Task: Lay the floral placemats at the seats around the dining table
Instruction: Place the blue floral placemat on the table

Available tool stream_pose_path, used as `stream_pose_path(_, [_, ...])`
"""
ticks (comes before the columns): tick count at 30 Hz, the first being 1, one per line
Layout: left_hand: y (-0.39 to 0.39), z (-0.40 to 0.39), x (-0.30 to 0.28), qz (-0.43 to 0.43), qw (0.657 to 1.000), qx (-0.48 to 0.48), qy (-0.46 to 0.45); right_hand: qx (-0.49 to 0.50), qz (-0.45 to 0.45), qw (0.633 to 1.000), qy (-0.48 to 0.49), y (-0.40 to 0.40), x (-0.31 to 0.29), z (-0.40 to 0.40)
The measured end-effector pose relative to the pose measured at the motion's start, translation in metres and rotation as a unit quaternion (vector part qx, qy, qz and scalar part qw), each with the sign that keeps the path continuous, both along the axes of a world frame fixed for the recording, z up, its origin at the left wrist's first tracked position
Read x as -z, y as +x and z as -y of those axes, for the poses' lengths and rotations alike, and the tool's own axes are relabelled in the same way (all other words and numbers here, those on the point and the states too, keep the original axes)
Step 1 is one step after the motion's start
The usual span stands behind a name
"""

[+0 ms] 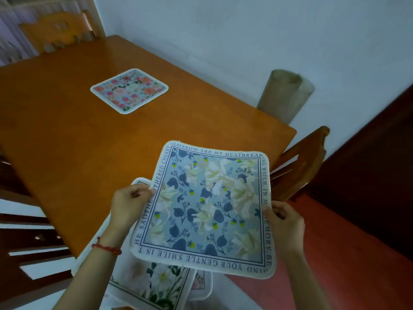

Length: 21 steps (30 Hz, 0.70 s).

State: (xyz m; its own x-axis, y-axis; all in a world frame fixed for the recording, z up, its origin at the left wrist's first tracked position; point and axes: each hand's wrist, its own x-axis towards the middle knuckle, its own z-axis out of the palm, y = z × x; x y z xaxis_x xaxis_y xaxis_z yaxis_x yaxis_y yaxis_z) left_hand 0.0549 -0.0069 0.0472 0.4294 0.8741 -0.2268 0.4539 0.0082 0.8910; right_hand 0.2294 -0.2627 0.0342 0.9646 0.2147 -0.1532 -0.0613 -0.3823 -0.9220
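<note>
Both hands are up over the near corner of the wooden dining table (67, 135), and between them hangs a blue floral placemat (205, 206) with a border of printed lettering. The left hand (129, 203) pinches the mat's left edge, thumb on top, fingers closed around it; a red string bracelet (106, 247) sits on that wrist. The right hand (286, 222) clamps the right edge the same way. The mat is in the air, tilted, not touching the tabletop. Beneath it lie more placemats (156, 285), a white-flowered one showing on top. Farther out on the table, well apart, a pink rose placemat (129, 90) lies flat. A wooden chair (299, 162) stands at the right corner, another chair (58, 30) at the far end.
</note>
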Motion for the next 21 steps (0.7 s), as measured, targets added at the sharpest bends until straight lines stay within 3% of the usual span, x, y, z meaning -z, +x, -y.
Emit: stream_pose_path(21, [0.143, 0.179, -0.035, 0.031, 0.984, 0.174, 0.032, 0.167, 0.064, 0.984, 0.010, 0.056, -0.027, 0.215])
